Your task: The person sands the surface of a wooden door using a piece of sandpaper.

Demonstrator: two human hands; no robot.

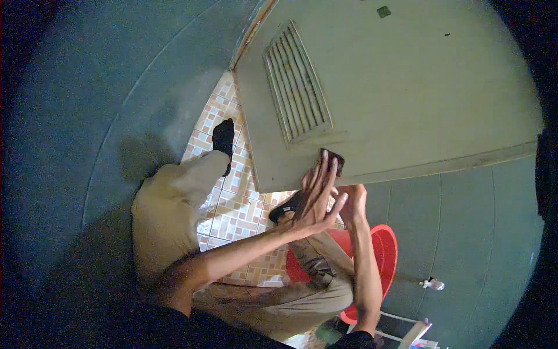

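My left hand reaches up to the green door, its long fingers laid over a dark scrubbing pad. The pad is pressed against the door's surface just below a slatted vent. Faint smears mark the paint between pad and vent. Close beside it, my right hand is curled round the door's edge, with its fingertips partly hidden. Both forearms are bare and come up from the lower edge.
A red plastic tub stands behind my right forearm. A tap juts from the green wall, above a white rack. My black-socked foot rests on the patterned tile floor; another green wall rises at left.
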